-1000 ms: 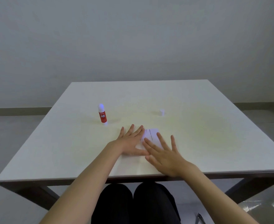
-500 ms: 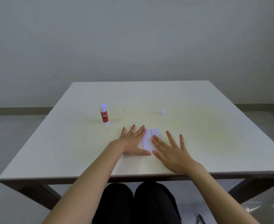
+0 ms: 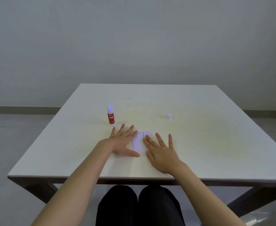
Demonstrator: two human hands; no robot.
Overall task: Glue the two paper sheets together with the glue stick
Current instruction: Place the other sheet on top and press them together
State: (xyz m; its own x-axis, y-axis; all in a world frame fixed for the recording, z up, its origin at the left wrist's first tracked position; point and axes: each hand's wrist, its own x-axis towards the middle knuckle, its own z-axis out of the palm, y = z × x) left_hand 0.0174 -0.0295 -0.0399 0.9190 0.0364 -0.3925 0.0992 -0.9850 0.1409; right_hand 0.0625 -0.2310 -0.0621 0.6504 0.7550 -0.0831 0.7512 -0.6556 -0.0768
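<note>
A small white paper sheet lies flat on the white table, near the front middle. My left hand rests flat with spread fingers on the paper's left edge. My right hand lies flat beside it, its fingertips on the paper's right part. I cannot tell whether a second sheet lies under the visible one. The red and white glue stick stands upright and uncapped behind my left hand. Its white cap sits apart, further right on the table.
The table's front edge runs just below my wrists, with my dark-clad knees under it. A grey wall stands behind the table and grey floor lies on both sides.
My right hand has slid to the right across the paper, uncovering more of the sheet. My left hand has stayed in place.
</note>
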